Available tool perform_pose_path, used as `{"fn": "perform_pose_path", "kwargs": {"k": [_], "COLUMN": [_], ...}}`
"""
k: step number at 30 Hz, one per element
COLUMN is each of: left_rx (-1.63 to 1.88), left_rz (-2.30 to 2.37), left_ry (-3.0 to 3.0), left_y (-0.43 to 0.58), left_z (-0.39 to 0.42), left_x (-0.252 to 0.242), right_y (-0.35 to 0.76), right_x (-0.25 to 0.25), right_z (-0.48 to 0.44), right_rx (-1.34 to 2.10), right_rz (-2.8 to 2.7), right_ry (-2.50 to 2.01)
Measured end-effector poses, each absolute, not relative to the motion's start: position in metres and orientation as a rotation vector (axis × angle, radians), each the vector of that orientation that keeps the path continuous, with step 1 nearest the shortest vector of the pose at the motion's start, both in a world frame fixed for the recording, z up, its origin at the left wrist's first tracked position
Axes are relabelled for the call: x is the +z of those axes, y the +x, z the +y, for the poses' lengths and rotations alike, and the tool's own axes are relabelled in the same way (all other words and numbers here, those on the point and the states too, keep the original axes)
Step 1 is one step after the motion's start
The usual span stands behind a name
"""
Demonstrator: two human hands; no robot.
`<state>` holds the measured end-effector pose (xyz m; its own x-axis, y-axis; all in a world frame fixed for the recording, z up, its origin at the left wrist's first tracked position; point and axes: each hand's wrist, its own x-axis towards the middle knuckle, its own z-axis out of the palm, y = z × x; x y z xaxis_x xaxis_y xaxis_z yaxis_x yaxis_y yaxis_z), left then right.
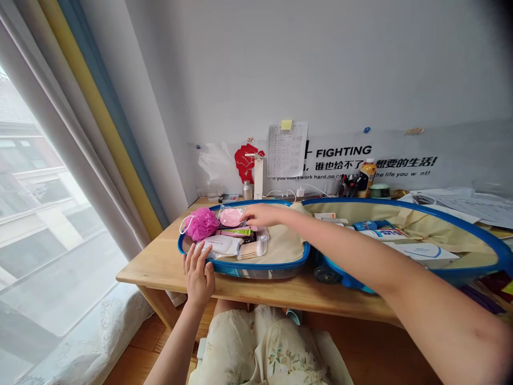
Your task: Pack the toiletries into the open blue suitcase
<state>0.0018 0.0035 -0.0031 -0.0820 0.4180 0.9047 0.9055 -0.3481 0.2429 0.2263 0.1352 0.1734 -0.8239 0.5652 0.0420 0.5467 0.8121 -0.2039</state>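
An open suitcase [276, 271] with a blue rim and beige lining lies on the desk. My left hand [199, 274] rests on the rim of its left half, fingers stretched out and holding nothing. My right hand [264, 214] reaches into the same half, its fingers closed at the right edge of a pink oval item [230, 216] in clear wrap. Around it lie a magenta bath puff [201, 224], a green and pink packet [234, 232], a white pack of wipes [222, 245] and a bag of cotton swabs [252, 248].
In the suitcase's right half [473, 262] lie a blue bottle [366, 225], a toothpaste box [385, 234] and a white packet [420, 251]. Behind stand a white desk lamp [258, 176], an orange drink bottle [366, 179] and pens. Papers [473, 206] lie at the right.
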Motion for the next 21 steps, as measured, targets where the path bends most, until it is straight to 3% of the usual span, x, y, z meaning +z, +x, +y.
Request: {"fn": "perform_pose_path", "kwargs": {"k": [7,13,21], "left_rx": [-1.415,-1.422,-1.422], "left_rz": [-1.424,-1.436,-1.424], "left_ry": [-1.744,-1.74,-1.746], "left_y": [0.001,0.001,-0.001], "left_z": [0.004,0.003,0.003], "left_x": [-0.005,-0.004,-0.004], "right_y": [0.38,0.471,0.501], "right_x": [0.206,0.18,0.151], "right_z": [0.145,0.136,0.124], "right_rx": [0.289,0.406,0.691], "right_rz": [-2.615,-2.448,-2.43], "right_ry": [-1.465,-1.873,-1.992]}}
